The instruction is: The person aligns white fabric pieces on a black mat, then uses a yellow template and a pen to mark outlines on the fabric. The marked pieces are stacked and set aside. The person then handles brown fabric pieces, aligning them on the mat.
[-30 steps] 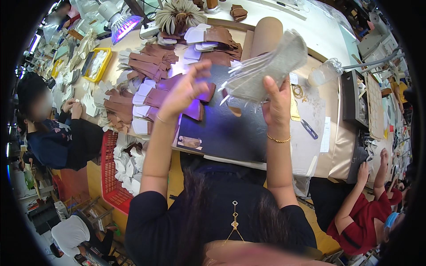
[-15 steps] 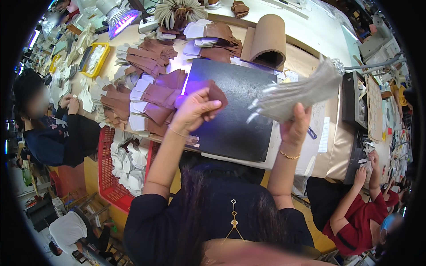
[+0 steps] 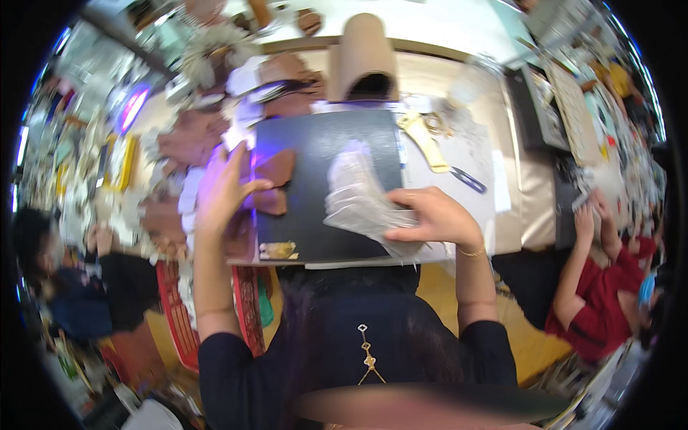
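Note:
My right hand grips the near right end of a fanned stack of thin pale grey pieces, thumb below and fingers above. The stack lies low over the black board; whether it touches is blurred. At the board's left edge my left hand is open, fingers and thumb apart. Beside its thumb are a brown leather-like piece and another brown piece on the board. Piles of brown pieces with white parts spread left of that hand, partly hidden by it.
A brown roll stands behind the board. To the right lie a pale yellow flat tool and a dark slotted strip. A lamp glows at left. A red basket is below the table edge. Co-workers sit on both sides.
My right hand has brought the grey stack left and down over the board. My left hand has moved left and opened, releasing the brown piece. The whole view has shifted.

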{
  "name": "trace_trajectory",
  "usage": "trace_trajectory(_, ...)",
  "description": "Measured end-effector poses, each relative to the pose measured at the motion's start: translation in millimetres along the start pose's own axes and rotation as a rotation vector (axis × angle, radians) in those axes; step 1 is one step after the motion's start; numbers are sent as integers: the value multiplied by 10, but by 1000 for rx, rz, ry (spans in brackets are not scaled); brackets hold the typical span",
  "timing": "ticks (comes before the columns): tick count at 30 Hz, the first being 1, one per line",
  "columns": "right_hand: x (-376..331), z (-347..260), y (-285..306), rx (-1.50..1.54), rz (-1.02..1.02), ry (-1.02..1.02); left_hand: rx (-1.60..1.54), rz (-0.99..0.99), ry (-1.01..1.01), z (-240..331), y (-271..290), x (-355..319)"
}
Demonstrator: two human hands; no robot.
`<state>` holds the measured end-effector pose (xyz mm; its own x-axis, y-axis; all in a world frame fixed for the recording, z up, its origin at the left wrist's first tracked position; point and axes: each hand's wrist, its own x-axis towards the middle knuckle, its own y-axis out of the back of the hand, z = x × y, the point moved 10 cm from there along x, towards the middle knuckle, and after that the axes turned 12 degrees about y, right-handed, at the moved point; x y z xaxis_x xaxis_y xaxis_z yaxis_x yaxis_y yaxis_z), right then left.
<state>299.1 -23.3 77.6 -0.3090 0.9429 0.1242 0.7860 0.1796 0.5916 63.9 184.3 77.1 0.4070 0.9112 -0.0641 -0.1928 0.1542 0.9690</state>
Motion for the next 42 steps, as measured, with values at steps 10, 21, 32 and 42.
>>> trace_trajectory(10,398,178,-422,-808,-183,67,2,-239,-578,1449,-1011,-776)
trace_trajectory(21,-135,192,-66,-374,181,192,-72,-115,-604,1376,-856,-825)
trace_trajectory(32,-209,477,-575,167,422,109,47,-146,-552,1577,-1118,-852)
trace_trajectory(42,-251,402,-532,-5,472,184,147,-132,-511,1575,-1106,-926)
